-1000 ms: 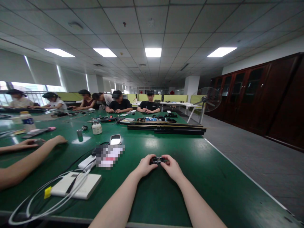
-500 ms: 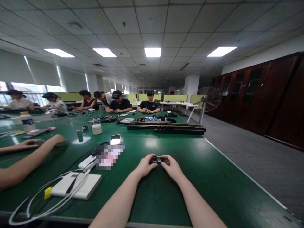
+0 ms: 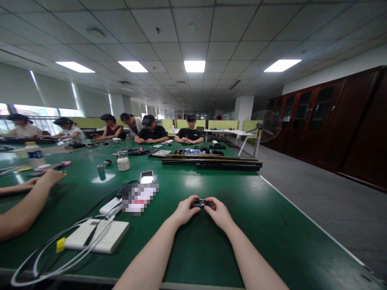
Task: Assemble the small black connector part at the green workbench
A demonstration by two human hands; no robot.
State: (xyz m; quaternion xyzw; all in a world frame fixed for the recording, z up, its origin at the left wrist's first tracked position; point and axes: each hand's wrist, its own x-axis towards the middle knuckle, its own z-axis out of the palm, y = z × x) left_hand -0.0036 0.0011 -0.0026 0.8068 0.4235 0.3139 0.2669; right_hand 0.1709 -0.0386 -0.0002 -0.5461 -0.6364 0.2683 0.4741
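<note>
A small black part with a silvery middle [image 3: 199, 203] sits between my two hands, just above or on the green table [image 3: 193, 249]; its exact kind is too small to tell. My left hand [image 3: 186, 210] pinches its left end between thumb and fingers. The right end is gripped by my right hand [image 3: 218, 211] in the same way. Fingertips cover both ends of the part, so only its middle shows.
Left of my arms lie a white box [image 3: 99, 237] with looped white cables, a power strip [image 3: 111, 206] and a phone [image 3: 147, 177]. Long black rails [image 3: 211, 162] cross the table ahead. A co-worker's arms [image 3: 27, 207] reach in from the left; several people sit beyond.
My hands and the black part stay almost still. At the left, the co-worker's nearer hand has drawn back leftward toward the other hand.
</note>
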